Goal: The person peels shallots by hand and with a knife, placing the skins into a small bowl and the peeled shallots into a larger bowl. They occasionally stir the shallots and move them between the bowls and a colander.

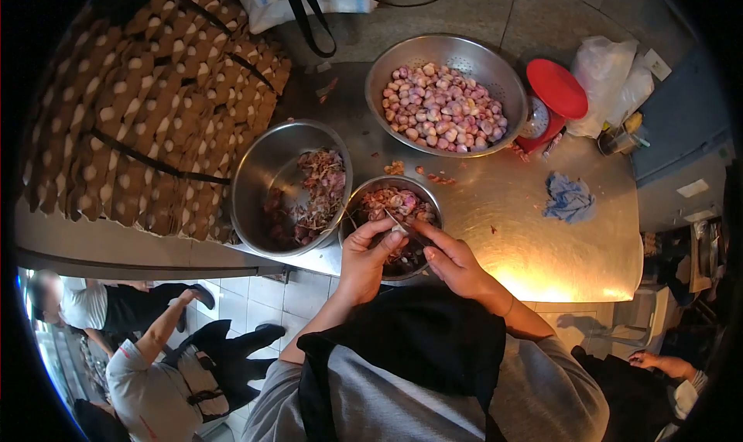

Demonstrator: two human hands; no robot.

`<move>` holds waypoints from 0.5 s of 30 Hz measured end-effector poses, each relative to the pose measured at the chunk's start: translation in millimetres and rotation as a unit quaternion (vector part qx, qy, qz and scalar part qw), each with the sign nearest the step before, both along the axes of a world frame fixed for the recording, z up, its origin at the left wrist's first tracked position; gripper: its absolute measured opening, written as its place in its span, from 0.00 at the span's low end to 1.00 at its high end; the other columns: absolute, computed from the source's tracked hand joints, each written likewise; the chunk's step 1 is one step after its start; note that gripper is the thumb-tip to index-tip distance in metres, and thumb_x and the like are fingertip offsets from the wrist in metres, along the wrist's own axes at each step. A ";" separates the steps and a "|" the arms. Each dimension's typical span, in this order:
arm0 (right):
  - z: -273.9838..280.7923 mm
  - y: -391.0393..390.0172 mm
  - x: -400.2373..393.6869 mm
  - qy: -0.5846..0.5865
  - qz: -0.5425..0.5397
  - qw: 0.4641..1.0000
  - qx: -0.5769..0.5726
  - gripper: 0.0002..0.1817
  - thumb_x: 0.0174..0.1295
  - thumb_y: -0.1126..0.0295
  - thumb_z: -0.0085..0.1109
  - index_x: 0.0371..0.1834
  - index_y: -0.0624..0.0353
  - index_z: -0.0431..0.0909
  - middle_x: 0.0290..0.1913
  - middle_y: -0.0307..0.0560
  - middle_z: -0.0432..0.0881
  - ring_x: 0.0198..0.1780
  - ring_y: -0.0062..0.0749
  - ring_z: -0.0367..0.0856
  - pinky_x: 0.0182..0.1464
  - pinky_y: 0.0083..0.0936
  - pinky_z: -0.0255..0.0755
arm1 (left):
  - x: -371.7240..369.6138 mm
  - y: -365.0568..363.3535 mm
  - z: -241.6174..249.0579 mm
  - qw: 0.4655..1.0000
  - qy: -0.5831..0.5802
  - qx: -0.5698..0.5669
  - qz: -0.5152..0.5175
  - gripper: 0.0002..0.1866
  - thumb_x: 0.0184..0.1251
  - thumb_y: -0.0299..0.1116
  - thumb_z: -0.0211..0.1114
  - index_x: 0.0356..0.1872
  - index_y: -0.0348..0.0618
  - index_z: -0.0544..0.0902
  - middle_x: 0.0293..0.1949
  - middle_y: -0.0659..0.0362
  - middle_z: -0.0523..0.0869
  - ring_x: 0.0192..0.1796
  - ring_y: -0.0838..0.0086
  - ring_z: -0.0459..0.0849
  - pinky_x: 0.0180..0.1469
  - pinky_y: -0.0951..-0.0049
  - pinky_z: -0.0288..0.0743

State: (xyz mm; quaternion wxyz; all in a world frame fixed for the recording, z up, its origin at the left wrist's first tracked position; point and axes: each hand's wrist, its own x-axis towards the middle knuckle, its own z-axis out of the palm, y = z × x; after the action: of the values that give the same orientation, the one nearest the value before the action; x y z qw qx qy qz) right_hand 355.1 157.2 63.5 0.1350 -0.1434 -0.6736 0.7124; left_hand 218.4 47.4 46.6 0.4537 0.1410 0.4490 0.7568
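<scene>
Both of my hands meet over a small steel bowl (439,202) that holds reddish bulbs and papery skins. Between the fingers of my left hand (367,258) is a small pale bulb (398,230), probably a shallot or garlic clove, mostly covered by the fingertips. My right hand (458,267) grips a small knife (404,225), its blade against or very near the bulb; the handle is hidden in the palm. Left of my hands stands a larger steel bowl (246,210) with peelings heaped along its right side. Beyond, a steel colander (375,94) holds many pinkish-purple bulbs (445,107).
Stacked egg trays (147,109) rise at the left. Right of the colander are a red scale (557,90), plastic bags (604,78) and a crumpled blue cloth (569,198) on the steel table (534,244). Several people are nearby, including one in a white shirt (143,392) at lower left.
</scene>
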 end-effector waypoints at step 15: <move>-13.9 2.1 -3.6 -0.056 -0.040 0.998 -0.016 0.22 0.66 0.70 0.42 0.64 0.53 0.58 0.41 0.43 0.74 0.39 0.21 0.71 0.42 0.17 0.66 | -24.8 35.5 41.9 0.996 0.060 0.042 0.044 0.08 0.61 0.25 0.56 0.42 0.41 0.74 0.41 0.60 0.79 0.41 0.78 0.77 0.41 0.79 0.70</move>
State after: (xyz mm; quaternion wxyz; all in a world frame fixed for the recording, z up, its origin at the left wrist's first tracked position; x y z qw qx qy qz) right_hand 351.6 159.3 49.6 0.1229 -0.2118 -0.6628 0.7077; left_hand 193.6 82.8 88.5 0.3862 0.1854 0.4490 0.7841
